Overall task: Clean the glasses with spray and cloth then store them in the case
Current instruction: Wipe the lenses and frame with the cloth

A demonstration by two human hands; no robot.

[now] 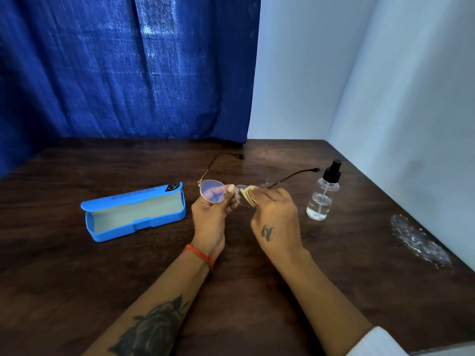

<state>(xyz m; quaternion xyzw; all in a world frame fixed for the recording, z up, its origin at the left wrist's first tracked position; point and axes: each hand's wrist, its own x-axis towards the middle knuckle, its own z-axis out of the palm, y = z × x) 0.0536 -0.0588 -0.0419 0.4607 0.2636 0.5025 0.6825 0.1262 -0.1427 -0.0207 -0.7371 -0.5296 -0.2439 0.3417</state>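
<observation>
A pair of thin gold-rimmed metal glasses [226, 192] is held up above the dark brown wooden table [257, 291], temples unfolded and pointing away from the person. The left hand [212, 217] grips the frame at the bridge and around the left-side lens, thumb tip showing between the two lenses. The right hand [276, 217] pinches a small folded beige cloth [248, 195] against the right-side lens, its fingers closed on the fabric. The two hands sit close together, just beside each other, both clamped on what they hold.

To the left on the table lies a bright blue hard plastic glasses case [133, 211], its lid hinged open and the pale grey lining visible; nothing lies inside it. To the right of the hands stands a small clear spray bottle with a black pump top [322, 194], upright, partly filled with clear liquid. A whitish smear [419, 240] marks the table's right edge. A blue curtain [123, 68] hangs behind the table beside a pale wall [359, 73].
</observation>
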